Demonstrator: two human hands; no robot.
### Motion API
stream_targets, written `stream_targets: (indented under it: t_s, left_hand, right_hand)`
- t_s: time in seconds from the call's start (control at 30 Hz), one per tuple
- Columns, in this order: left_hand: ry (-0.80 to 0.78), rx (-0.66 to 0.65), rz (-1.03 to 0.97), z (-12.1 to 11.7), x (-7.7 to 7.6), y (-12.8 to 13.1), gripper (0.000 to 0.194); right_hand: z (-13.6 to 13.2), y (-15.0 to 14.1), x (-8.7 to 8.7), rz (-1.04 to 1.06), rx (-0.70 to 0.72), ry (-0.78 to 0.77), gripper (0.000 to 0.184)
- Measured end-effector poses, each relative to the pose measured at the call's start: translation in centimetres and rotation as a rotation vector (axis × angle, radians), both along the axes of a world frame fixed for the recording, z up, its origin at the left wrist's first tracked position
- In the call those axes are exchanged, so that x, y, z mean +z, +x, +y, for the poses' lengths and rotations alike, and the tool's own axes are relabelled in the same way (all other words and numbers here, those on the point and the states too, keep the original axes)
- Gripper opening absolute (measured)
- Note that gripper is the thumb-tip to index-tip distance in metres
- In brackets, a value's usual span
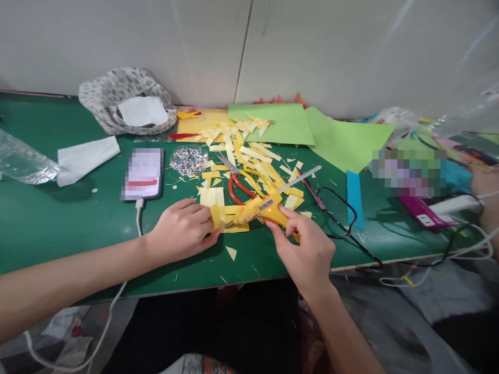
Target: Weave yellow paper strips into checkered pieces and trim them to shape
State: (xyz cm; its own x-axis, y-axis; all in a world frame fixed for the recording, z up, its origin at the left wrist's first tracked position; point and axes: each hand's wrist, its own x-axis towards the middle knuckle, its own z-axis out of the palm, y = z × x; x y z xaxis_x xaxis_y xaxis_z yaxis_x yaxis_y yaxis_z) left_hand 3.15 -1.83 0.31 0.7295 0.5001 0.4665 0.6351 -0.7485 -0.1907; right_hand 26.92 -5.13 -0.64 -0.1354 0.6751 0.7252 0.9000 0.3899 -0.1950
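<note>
My right hand (pixel 306 244) grips a yellow hot glue gun (pixel 268 206) with a clear glue stick (pixel 300 178) poking out of its back. The gun's nozzle points left and down, close to a piece of woven yellow paper strips (pixel 212 197) on the green table. My left hand (pixel 187 226) has its fingers closed on the left side of that woven paper. Scissors (pixel 237 189) with red and yellow handles lie just behind the glue gun, partly covered by it. Loose cut yellow paper strips (pixel 268 169) are scattered around them.
A phone (pixel 142 174) on a white charging cable lies left, beside a clear case of small beads (pixel 189 159). Behind are a cloth basket (pixel 105 98) and green paper sheets (pixel 346 135). At right are a blue strip (pixel 354 200), a black cord (pixel 353 213) and another person's hand (pixel 485 187).
</note>
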Motion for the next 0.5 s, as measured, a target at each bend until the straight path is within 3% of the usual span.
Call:
stream_targets:
  t_s: [0.5]
  left_hand:
    - [0.007,0.0,-0.006,-0.06,0.08,0.04,0.033]
  right_hand:
    - [-0.2,0.24,0.36,-0.03,-0.009,0.038,0.032]
